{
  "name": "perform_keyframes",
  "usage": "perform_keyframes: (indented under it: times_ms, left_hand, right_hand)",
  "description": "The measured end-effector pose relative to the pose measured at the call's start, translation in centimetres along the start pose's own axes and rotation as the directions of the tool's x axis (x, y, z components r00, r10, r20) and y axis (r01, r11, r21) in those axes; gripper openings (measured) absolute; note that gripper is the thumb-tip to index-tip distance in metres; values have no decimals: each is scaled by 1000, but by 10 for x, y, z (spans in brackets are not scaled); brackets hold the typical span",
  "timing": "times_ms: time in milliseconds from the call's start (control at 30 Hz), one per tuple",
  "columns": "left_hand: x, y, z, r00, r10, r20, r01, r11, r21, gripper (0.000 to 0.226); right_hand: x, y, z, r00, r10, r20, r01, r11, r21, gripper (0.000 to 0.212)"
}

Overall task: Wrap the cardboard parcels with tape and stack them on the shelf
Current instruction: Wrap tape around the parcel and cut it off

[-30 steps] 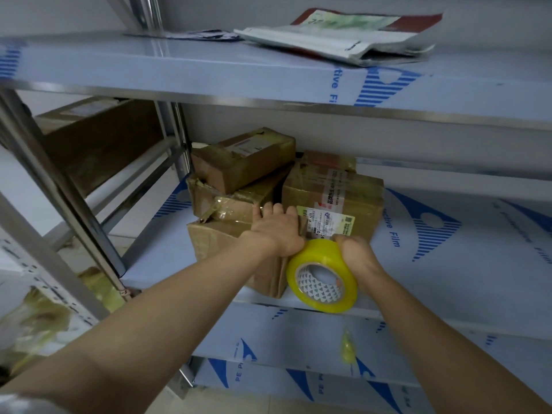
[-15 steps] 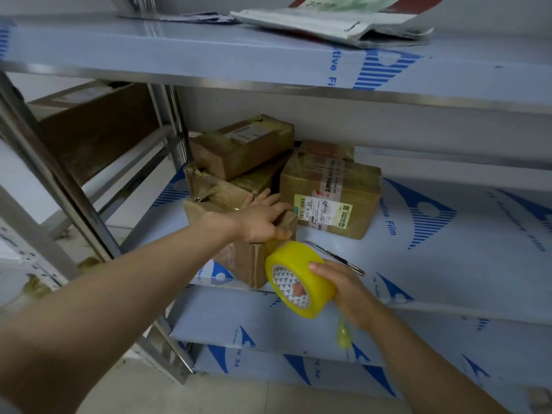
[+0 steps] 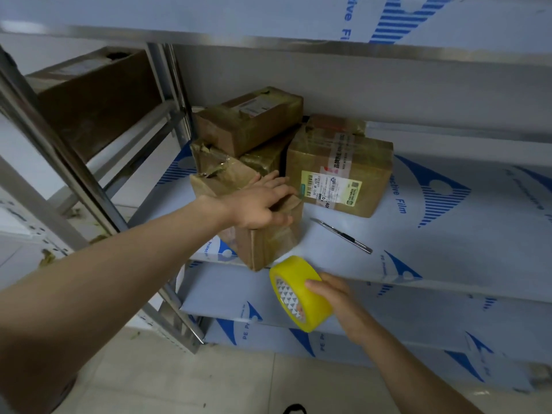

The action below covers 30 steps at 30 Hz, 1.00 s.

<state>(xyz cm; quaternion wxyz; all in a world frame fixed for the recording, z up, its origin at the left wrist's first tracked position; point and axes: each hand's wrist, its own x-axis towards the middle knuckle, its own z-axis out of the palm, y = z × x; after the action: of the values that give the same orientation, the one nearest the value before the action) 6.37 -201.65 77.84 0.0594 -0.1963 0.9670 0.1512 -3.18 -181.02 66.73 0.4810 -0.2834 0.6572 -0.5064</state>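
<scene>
Several taped cardboard parcels sit on the middle shelf (image 3: 448, 234). The front parcel (image 3: 263, 243) stands at the shelf's front edge, and my left hand (image 3: 257, 204) rests on its top with the thumb over the front face. Behind it lie a crumpled parcel (image 3: 221, 165), a long parcel (image 3: 251, 121) stacked on top, and a labelled parcel (image 3: 337, 174) to the right. My right hand (image 3: 334, 297) grips a yellow tape roll (image 3: 298, 294) in front of and below the shelf edge, apart from the front parcel.
A utility knife (image 3: 343, 234) lies on the shelf right of the front parcel. A large brown box (image 3: 98, 97) sits on the neighbouring rack at left. Steel uprights (image 3: 74, 162) stand at left. The upper shelf (image 3: 268, 22) overhangs, a lower shelf (image 3: 388, 318) sits beneath.
My right hand has pulled the tape roll down and away from the parcels, below the shelf edge, uncovering the knife. My left hand stays on the front parcel.
</scene>
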Motion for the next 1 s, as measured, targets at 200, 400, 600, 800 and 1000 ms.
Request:
perform_keyframes:
  times_ms: [200, 400, 600, 800, 1000]
  left_hand:
    - [-7, 3, -1, 999, 18, 31, -19, 1000, 22, 62]
    - [0, 3, -1, 989, -103, 103, 106, 994, -26, 67]
    - [19, -40, -12, 957, -178, -228, 219, 961, 171, 67]
    - [51, -62, -21, 962, -185, -203, 223, 957, 185, 76]
    - [60, -73, -20, 960, -134, -245, 159, 983, 88, 73]
  right_hand:
    - [16, 7, 25, 995, 76, -71, -81, 995, -64, 17]
    - [25, 7, 43, 983, 135, -121, -143, 988, -61, 33]
    - [32, 7, 50, 978, 145, -151, -161, 982, -95, 33]
    - [41, 5, 45, 970, 197, -144, -206, 977, -56, 16]
    - [47, 4, 40, 961, 240, -136, -243, 970, -6, 15]
